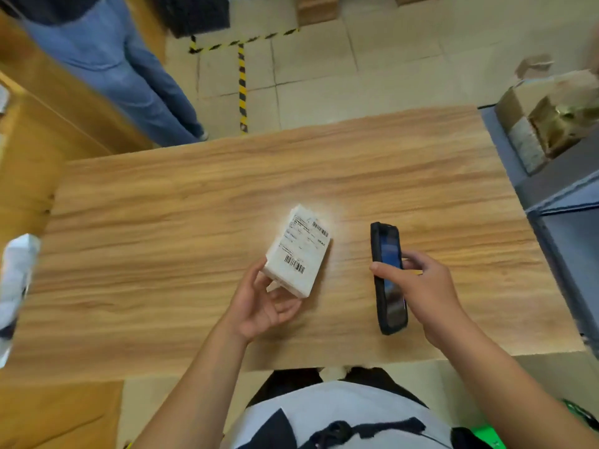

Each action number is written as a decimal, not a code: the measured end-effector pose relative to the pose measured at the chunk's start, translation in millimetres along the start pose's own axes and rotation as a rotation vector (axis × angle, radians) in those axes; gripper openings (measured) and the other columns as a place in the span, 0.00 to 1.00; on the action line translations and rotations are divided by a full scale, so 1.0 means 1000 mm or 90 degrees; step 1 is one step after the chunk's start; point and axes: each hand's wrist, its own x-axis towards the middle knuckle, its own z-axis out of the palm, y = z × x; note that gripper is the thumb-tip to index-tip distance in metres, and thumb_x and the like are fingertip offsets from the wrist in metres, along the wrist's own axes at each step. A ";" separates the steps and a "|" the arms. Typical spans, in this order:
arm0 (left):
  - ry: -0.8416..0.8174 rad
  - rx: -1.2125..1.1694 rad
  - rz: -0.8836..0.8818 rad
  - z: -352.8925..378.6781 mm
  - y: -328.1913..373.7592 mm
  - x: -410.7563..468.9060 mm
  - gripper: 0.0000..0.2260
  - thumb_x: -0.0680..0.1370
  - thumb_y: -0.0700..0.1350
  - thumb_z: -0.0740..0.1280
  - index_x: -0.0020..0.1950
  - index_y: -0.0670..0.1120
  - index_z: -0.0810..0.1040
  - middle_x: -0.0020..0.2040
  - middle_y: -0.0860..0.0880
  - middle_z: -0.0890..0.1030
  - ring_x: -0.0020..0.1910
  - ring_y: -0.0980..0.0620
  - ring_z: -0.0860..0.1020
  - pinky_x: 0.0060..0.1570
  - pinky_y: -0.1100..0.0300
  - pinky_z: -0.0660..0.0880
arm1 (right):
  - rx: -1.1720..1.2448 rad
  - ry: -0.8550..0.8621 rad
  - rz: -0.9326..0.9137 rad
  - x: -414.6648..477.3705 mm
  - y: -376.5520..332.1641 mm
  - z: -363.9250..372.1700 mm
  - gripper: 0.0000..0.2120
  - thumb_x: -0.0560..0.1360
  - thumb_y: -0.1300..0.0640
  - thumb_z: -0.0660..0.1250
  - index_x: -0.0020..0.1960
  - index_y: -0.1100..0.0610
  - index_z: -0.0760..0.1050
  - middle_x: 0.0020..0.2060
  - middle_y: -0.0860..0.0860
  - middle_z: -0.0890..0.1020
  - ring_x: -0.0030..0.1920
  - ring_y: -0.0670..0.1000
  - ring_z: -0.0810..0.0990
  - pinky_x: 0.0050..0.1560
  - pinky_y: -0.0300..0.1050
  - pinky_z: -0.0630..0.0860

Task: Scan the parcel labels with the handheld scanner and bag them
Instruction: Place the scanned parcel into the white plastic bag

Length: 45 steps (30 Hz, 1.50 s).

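Note:
A small white parcel box with a printed label and two barcodes facing up is held tilted above the wooden table. My left hand grips its near end from below, thumb on the left edge. My right hand holds a black handheld scanner just right of the parcel, fingers curled round its middle, its screen facing up and its far end pointing away from me. A hand's width of table shows between parcel and scanner.
A person in blue jeans stands beyond the table's far left corner. An open cardboard box sits on a grey shelf unit at the right. White bagging material shows at the left edge. Yellow-black floor tape runs beyond the table.

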 end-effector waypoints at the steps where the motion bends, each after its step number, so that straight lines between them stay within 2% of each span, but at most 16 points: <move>1: 0.018 -0.045 0.013 -0.011 -0.009 -0.009 0.24 0.71 0.60 0.69 0.61 0.46 0.77 0.55 0.38 0.78 0.49 0.34 0.81 0.47 0.45 0.80 | 0.000 -0.016 0.000 0.002 0.002 0.004 0.29 0.64 0.45 0.81 0.62 0.49 0.78 0.52 0.46 0.79 0.46 0.44 0.81 0.34 0.40 0.73; 5: 0.045 -0.219 0.096 -0.050 -0.038 -0.036 0.25 0.72 0.60 0.70 0.62 0.45 0.78 0.62 0.36 0.79 0.58 0.32 0.79 0.54 0.40 0.78 | -0.020 -0.108 -0.009 0.002 0.010 0.028 0.21 0.65 0.46 0.81 0.53 0.43 0.77 0.47 0.44 0.79 0.42 0.42 0.79 0.29 0.35 0.72; 8: 0.109 -0.293 0.169 -0.069 -0.053 -0.049 0.24 0.76 0.57 0.68 0.66 0.43 0.76 0.64 0.35 0.77 0.61 0.30 0.77 0.58 0.34 0.74 | -0.039 -0.161 -0.016 -0.001 0.014 0.046 0.24 0.65 0.46 0.81 0.56 0.45 0.75 0.47 0.44 0.79 0.41 0.42 0.79 0.29 0.34 0.73; 11: 0.256 -0.239 0.225 -0.082 -0.057 -0.056 0.18 0.78 0.53 0.67 0.62 0.44 0.76 0.59 0.40 0.79 0.57 0.40 0.80 0.51 0.44 0.78 | -0.046 -0.201 -0.027 -0.007 0.012 0.061 0.25 0.65 0.48 0.82 0.57 0.45 0.74 0.48 0.45 0.78 0.41 0.43 0.79 0.22 0.29 0.72; 14: 0.368 -0.141 0.262 -0.093 -0.050 -0.058 0.06 0.78 0.45 0.69 0.53 0.44 0.79 0.48 0.44 0.79 0.46 0.48 0.79 0.40 0.54 0.78 | -0.075 -0.225 -0.044 -0.010 0.009 0.071 0.27 0.64 0.47 0.82 0.59 0.47 0.76 0.50 0.49 0.80 0.41 0.48 0.83 0.26 0.36 0.75; 16: 0.379 -0.106 0.261 -0.101 -0.042 -0.058 0.05 0.78 0.43 0.69 0.52 0.43 0.79 0.46 0.44 0.80 0.44 0.48 0.80 0.38 0.54 0.78 | -0.068 -0.236 -0.043 -0.012 0.005 0.077 0.30 0.64 0.47 0.82 0.62 0.49 0.77 0.52 0.51 0.80 0.37 0.49 0.85 0.27 0.39 0.77; 19: 0.372 -0.064 0.240 -0.111 -0.025 -0.053 0.07 0.77 0.43 0.69 0.52 0.42 0.80 0.45 0.44 0.81 0.45 0.47 0.81 0.39 0.53 0.79 | -0.060 -0.223 -0.053 -0.019 -0.001 0.088 0.31 0.62 0.48 0.82 0.62 0.50 0.76 0.52 0.50 0.80 0.33 0.41 0.84 0.23 0.34 0.75; 22: 0.360 -0.061 0.245 -0.122 -0.003 -0.044 0.05 0.77 0.43 0.68 0.50 0.42 0.79 0.43 0.44 0.81 0.44 0.47 0.81 0.40 0.52 0.79 | -0.055 -0.194 -0.060 -0.026 -0.005 0.105 0.29 0.63 0.49 0.82 0.60 0.50 0.77 0.52 0.50 0.80 0.33 0.39 0.83 0.21 0.32 0.73; 25: 0.330 -0.083 0.245 -0.139 0.022 -0.041 0.03 0.77 0.41 0.67 0.49 0.43 0.78 0.43 0.44 0.81 0.45 0.47 0.81 0.40 0.51 0.80 | -0.075 -0.158 -0.060 -0.033 -0.009 0.130 0.27 0.63 0.48 0.82 0.59 0.48 0.77 0.51 0.48 0.80 0.34 0.43 0.83 0.21 0.30 0.72; 28: 0.302 -0.069 0.224 -0.161 0.045 -0.045 0.03 0.78 0.40 0.66 0.50 0.41 0.78 0.46 0.41 0.82 0.45 0.45 0.81 0.33 0.54 0.82 | -0.093 -0.140 -0.060 -0.045 -0.015 0.163 0.27 0.64 0.49 0.83 0.60 0.49 0.77 0.51 0.49 0.80 0.34 0.37 0.82 0.21 0.30 0.72; 32: 0.232 0.135 0.104 -0.191 0.063 -0.052 0.10 0.78 0.44 0.68 0.55 0.39 0.80 0.49 0.40 0.85 0.48 0.44 0.82 0.37 0.52 0.83 | -0.131 -0.138 -0.053 -0.057 -0.025 0.210 0.28 0.65 0.52 0.82 0.63 0.54 0.78 0.52 0.53 0.81 0.33 0.39 0.84 0.22 0.32 0.74; 34: 0.206 0.235 0.086 -0.206 0.074 -0.055 0.11 0.77 0.45 0.69 0.54 0.38 0.81 0.45 0.41 0.85 0.43 0.46 0.82 0.36 0.54 0.81 | -0.164 -0.132 -0.041 -0.061 -0.033 0.231 0.27 0.66 0.53 0.82 0.62 0.53 0.78 0.51 0.52 0.81 0.32 0.42 0.84 0.23 0.34 0.75; 37: 0.232 0.314 0.198 -0.227 0.103 -0.058 0.06 0.77 0.42 0.69 0.44 0.40 0.82 0.36 0.43 0.81 0.29 0.51 0.77 0.28 0.61 0.73 | -0.247 -0.137 -0.028 -0.068 -0.048 0.255 0.20 0.65 0.53 0.83 0.51 0.44 0.77 0.49 0.50 0.81 0.28 0.52 0.85 0.24 0.43 0.78; 39: 0.318 0.503 0.293 -0.240 0.133 -0.056 0.10 0.76 0.45 0.71 0.37 0.41 0.81 0.28 0.50 0.78 0.25 0.54 0.73 0.29 0.63 0.68 | -0.343 -0.154 -0.037 -0.072 -0.061 0.263 0.19 0.64 0.51 0.83 0.45 0.43 0.74 0.47 0.49 0.81 0.27 0.53 0.85 0.23 0.42 0.77; 42: 0.355 0.677 0.370 -0.236 0.178 -0.050 0.13 0.74 0.50 0.73 0.34 0.43 0.79 0.26 0.53 0.77 0.28 0.52 0.73 0.33 0.60 0.65 | -0.496 -0.183 -0.046 -0.078 -0.084 0.271 0.18 0.61 0.46 0.82 0.44 0.46 0.77 0.40 0.50 0.84 0.26 0.52 0.84 0.23 0.40 0.75; 45: 0.366 0.728 0.465 -0.218 0.212 -0.032 0.07 0.72 0.50 0.73 0.41 0.51 0.77 0.38 0.53 0.79 0.39 0.49 0.77 0.38 0.58 0.69 | -0.630 -0.208 -0.016 -0.081 -0.102 0.280 0.25 0.56 0.38 0.80 0.47 0.49 0.79 0.36 0.51 0.85 0.26 0.50 0.84 0.28 0.42 0.75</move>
